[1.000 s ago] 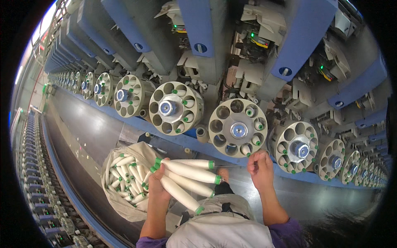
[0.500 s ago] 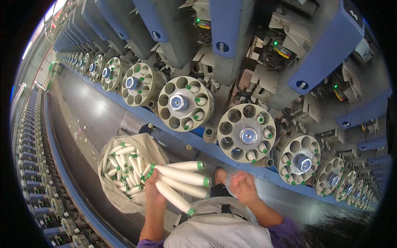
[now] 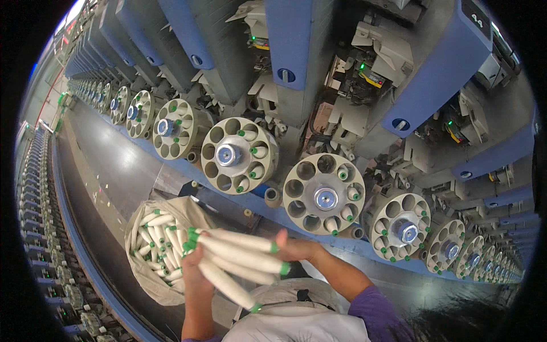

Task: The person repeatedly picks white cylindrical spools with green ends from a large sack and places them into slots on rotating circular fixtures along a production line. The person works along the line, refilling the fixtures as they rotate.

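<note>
My left hand [image 3: 196, 279] is closed around one end of several yarn bobbins [image 3: 242, 255], slim white spools with green tips that fan out to the right. At the far end of the uppermost bobbin is my right hand [image 3: 296, 248], its thumb raised beside the green tip. Blur and the bobbin's end hide its fingers, so its grip cannot be made out. Left of my left hand, an open cloth sack [image 3: 139, 285] is full of similar bobbins.
A row of round bobbin magazines [image 3: 326, 199] lines the machine's blue rail [image 3: 262, 206]; some pockets hold green-tipped bobbins. Blue machine panels [image 3: 288, 43] rise behind. Another long machine [image 3: 43, 228] curves along the left, across the aisle floor [image 3: 122, 157].
My right hand has moved left to the tips of the held bobbins. The left hand and its bobbins have shifted slightly left and down in view, as has the whole scene.
</note>
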Tool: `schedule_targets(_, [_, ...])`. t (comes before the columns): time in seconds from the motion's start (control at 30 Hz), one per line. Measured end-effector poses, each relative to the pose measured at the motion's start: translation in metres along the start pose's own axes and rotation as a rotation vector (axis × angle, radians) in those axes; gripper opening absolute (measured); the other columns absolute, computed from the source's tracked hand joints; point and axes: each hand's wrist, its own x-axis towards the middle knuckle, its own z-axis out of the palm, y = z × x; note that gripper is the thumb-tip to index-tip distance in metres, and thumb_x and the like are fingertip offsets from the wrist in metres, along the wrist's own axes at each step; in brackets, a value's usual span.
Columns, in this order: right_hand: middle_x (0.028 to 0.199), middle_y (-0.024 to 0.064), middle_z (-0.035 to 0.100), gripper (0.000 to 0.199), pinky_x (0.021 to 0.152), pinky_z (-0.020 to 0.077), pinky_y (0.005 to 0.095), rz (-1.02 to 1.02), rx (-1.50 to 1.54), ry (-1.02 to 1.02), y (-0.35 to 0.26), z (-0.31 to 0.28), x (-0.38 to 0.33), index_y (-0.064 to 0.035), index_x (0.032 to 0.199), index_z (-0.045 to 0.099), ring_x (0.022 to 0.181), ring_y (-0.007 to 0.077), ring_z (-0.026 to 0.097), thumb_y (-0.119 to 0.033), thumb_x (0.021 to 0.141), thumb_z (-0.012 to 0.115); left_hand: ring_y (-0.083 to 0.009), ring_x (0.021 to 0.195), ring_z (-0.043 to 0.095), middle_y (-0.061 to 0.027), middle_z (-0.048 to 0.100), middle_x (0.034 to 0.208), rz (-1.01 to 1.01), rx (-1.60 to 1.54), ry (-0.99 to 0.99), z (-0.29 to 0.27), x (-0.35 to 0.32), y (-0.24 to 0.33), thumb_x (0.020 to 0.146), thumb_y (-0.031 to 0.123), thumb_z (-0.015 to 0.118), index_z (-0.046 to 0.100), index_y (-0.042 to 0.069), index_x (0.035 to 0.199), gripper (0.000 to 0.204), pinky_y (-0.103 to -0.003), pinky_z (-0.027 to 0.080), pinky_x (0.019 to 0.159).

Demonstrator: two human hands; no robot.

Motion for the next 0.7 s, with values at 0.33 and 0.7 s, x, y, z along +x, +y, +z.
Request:
schedule_targets(0.33, [0.101,0.0140,0.063,0.012,0.081,0.0553,0.0393,0.172,-1.247,1.006,-0.004,-0.070,-0.098,-0.0014,0.097,0.070,0.087,0.0352,0.066,-0.010,0.089,0.074,-0.0255,0.112,0.065,-0.0104,0.064,0.128,0.122,0.198,0.173,0.026,0.046,-0.122,0.094,0.011,0.073,0.061,0.006,0.135,0.044,-0.042,0.049,0.104])
schedule_targets(0.7, [0.111,0.0138,0.071,0.024,0.072,0.0619,0.0338,0.410,-0.385,0.999,-0.044,-0.086,-0.101,-0.0015,0.123,0.064,0.085,0.0213,0.073,-0.014,0.105,0.056,-0.0332,0.120,0.064,-0.0222,0.067,0.129,0.160,0.240,-0.230,0.052,0.068,-0.072,0.103,0.029,0.061,0.059,0.000,0.134,0.042,-0.049,0.050,0.105])
